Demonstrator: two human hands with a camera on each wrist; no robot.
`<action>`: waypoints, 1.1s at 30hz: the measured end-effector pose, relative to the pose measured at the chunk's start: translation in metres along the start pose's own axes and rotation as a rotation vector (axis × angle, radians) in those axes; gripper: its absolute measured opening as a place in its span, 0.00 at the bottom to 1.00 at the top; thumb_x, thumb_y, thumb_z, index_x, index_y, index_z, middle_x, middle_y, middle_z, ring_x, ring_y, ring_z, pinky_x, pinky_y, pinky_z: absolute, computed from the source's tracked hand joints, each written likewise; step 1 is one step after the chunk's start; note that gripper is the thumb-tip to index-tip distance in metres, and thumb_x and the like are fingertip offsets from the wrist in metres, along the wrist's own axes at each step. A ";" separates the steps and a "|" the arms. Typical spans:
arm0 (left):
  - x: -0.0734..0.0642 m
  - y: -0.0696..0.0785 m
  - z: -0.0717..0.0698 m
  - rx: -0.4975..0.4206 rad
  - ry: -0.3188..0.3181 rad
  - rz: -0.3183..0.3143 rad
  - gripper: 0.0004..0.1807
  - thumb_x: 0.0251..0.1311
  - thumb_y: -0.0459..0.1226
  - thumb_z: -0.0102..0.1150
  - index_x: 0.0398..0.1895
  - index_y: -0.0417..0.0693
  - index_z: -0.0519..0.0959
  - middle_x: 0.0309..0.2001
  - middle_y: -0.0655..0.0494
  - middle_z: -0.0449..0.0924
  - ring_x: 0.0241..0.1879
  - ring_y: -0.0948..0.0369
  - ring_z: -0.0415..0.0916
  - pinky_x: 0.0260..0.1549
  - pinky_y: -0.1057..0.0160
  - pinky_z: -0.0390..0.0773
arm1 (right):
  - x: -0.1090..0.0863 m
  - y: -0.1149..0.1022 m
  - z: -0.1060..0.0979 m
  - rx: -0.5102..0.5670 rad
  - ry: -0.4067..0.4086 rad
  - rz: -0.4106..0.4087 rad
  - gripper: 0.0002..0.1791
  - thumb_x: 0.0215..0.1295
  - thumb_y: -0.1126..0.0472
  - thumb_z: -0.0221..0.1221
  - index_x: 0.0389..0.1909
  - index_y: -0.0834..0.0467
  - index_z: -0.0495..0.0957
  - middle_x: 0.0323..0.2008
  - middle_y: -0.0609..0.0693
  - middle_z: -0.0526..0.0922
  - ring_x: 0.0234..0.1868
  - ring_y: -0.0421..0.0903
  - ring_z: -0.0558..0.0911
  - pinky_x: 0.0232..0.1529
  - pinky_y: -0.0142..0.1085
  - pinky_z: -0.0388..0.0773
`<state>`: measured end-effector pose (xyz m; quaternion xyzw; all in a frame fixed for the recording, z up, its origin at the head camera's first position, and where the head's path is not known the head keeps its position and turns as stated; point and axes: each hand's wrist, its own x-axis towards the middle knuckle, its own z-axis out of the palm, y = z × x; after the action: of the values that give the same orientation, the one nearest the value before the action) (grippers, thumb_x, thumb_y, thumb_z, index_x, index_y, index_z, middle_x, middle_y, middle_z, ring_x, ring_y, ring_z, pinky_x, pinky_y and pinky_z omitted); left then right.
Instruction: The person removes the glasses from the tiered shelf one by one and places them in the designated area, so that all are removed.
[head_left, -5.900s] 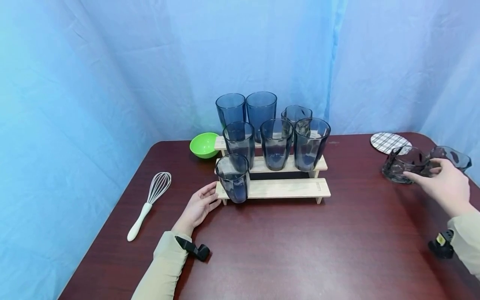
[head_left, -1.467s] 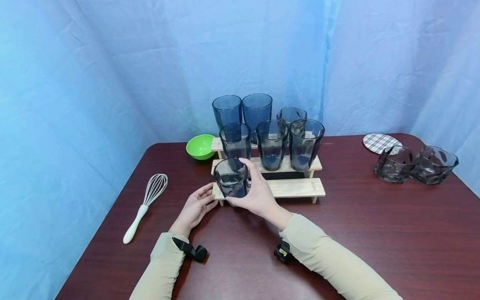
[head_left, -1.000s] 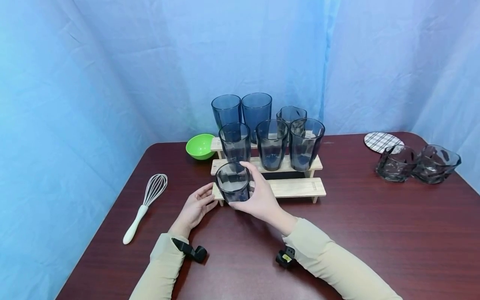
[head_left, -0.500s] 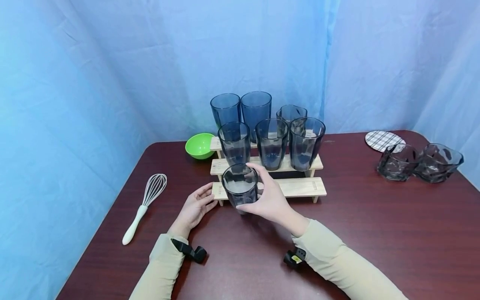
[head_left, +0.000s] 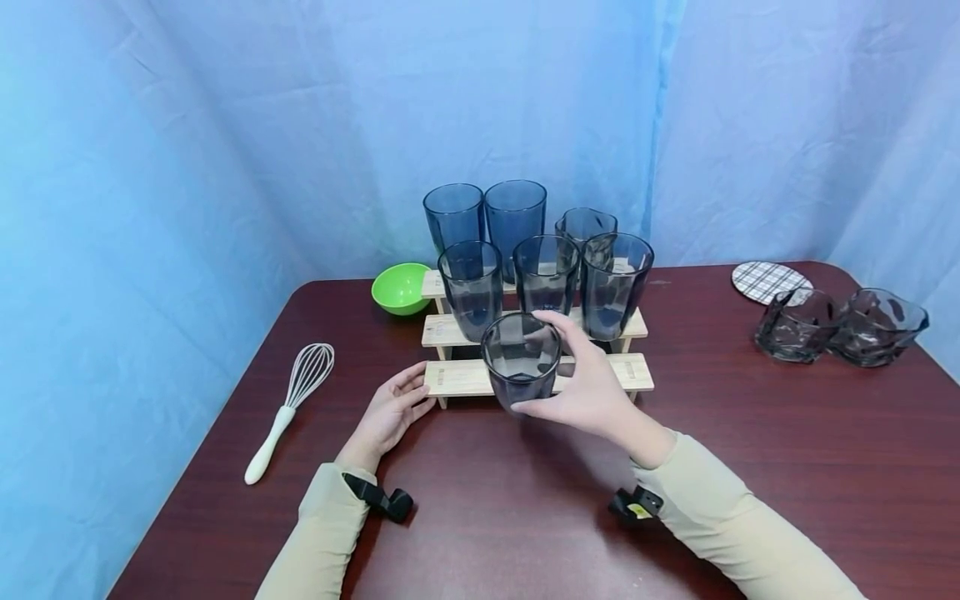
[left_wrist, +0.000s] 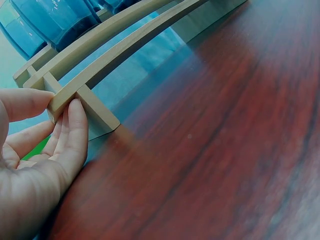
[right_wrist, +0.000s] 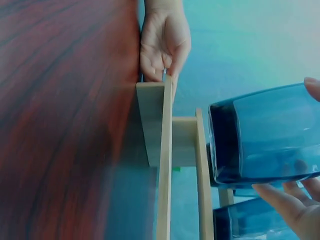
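Observation:
My right hand [head_left: 588,387] grips a tall smoky-blue glass tumbler [head_left: 517,358] between thumb and fingers, in front of a three-step wooden rack [head_left: 456,377]. In the right wrist view the tumbler [right_wrist: 270,135] is raised, its base apart from the lowest shelf [right_wrist: 165,165]. At the rack's left end my left hand [head_left: 388,415] pinches the lowest shelf; in the left wrist view the thumb lies on top and fingers underneath. Three similar tumblers [head_left: 617,287] line the middle step. On the top step stand two more [head_left: 516,218] and a wavy short glass [head_left: 587,227].
A green bowl [head_left: 402,289] sits left of the rack's back, and a white-handled whisk [head_left: 288,408] lies on the left of the dark red table [head_left: 465,517]. Two wavy glasses [head_left: 795,329] and a checked round coaster [head_left: 768,282] are at the right. Blue curtains [head_left: 337,125] surround the table.
My right hand has come from the wavy glasses at the right, taken the tumbler from the lowest shelf's left end, lifted it and carried it rightward. My left hand has stayed at the shelf end.

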<state>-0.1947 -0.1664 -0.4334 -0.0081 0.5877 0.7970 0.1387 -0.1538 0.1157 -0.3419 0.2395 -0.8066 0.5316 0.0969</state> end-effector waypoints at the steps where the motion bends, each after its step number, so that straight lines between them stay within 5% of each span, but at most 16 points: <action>1: 0.000 0.000 0.000 0.008 -0.004 0.000 0.31 0.66 0.23 0.41 0.72 0.35 0.50 0.44 0.58 0.70 0.40 0.69 0.76 0.41 0.70 0.77 | -0.002 0.000 -0.003 -0.019 0.000 -0.009 0.58 0.31 0.65 0.79 0.67 0.51 0.58 0.52 0.53 0.76 0.51 0.48 0.77 0.45 0.43 0.80; 11: 0.003 -0.002 0.000 0.038 -0.014 -0.008 0.30 0.67 0.24 0.41 0.72 0.36 0.51 0.45 0.59 0.70 0.41 0.69 0.76 0.42 0.70 0.77 | -0.023 0.017 -0.027 -0.067 -0.013 -0.054 0.58 0.29 0.67 0.79 0.67 0.56 0.59 0.50 0.52 0.77 0.51 0.42 0.77 0.41 0.37 0.81; 16: 0.002 -0.004 0.000 0.035 -0.006 -0.011 0.30 0.67 0.24 0.41 0.72 0.36 0.51 0.44 0.60 0.70 0.41 0.70 0.76 0.42 0.70 0.77 | -0.033 0.027 -0.040 -0.126 0.005 -0.024 0.57 0.31 0.66 0.79 0.67 0.54 0.59 0.50 0.53 0.78 0.43 0.46 0.83 0.42 0.28 0.78; 21: 0.002 -0.004 -0.001 0.032 -0.003 -0.009 0.30 0.67 0.23 0.41 0.72 0.36 0.51 0.44 0.60 0.71 0.41 0.70 0.76 0.42 0.70 0.77 | -0.041 0.036 -0.054 -0.122 0.031 0.011 0.57 0.32 0.67 0.78 0.68 0.53 0.58 0.50 0.57 0.77 0.31 0.39 0.84 0.33 0.27 0.79; 28: 0.001 -0.002 -0.001 0.032 -0.004 -0.005 0.30 0.67 0.24 0.41 0.72 0.36 0.51 0.44 0.60 0.71 0.41 0.70 0.76 0.42 0.71 0.77 | -0.050 0.041 -0.078 -0.249 0.107 0.033 0.57 0.29 0.64 0.79 0.67 0.52 0.60 0.47 0.54 0.80 0.41 0.30 0.79 0.38 0.18 0.72; 33: 0.001 -0.002 -0.002 0.031 -0.003 -0.007 0.30 0.67 0.24 0.41 0.72 0.37 0.51 0.45 0.60 0.71 0.41 0.70 0.76 0.42 0.72 0.76 | -0.055 0.044 -0.097 -0.318 0.139 0.081 0.58 0.29 0.63 0.80 0.67 0.48 0.60 0.48 0.47 0.76 0.37 0.27 0.76 0.35 0.19 0.72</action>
<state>-0.1959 -0.1671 -0.4363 -0.0068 0.5997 0.7874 0.1428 -0.1373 0.2329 -0.3603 0.1512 -0.8809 0.4161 0.1674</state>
